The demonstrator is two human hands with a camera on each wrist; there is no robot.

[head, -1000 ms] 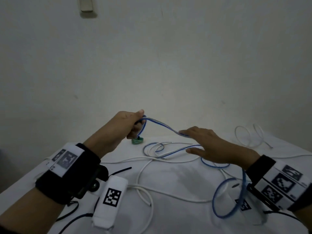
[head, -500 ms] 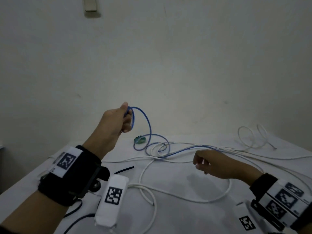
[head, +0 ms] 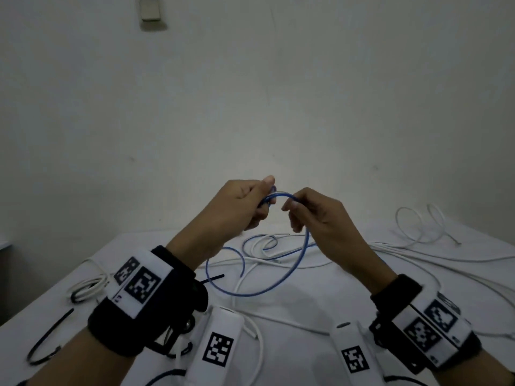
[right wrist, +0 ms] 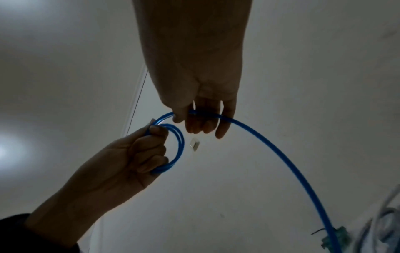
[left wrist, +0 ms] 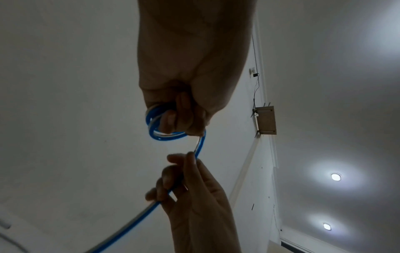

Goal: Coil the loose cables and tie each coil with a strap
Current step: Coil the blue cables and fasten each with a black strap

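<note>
A thin blue cable [head: 281, 280] is partly coiled, its loose length hanging in a big loop down to the white table [head: 320, 299]. My left hand [head: 242, 207] is raised above the table and grips a small coil of the blue cable [left wrist: 160, 126] with curled fingers. My right hand [head: 315, 215] is close beside it and pinches the running blue cable [right wrist: 216, 116] between thumb and fingers. Black straps [head: 46, 339] lie on the table at the near left.
Loose white cables [head: 415, 224] spread over the table at the right and middle. A bundled white cable [head: 89, 288] lies at the left. A small green object [right wrist: 334, 238] sits on the table. A grey wall stands just behind the table.
My right hand rose from the table and came up to the left hand, bringing more blue cable. The hanging blue loop swung toward me and the coil in the left hand grew.
</note>
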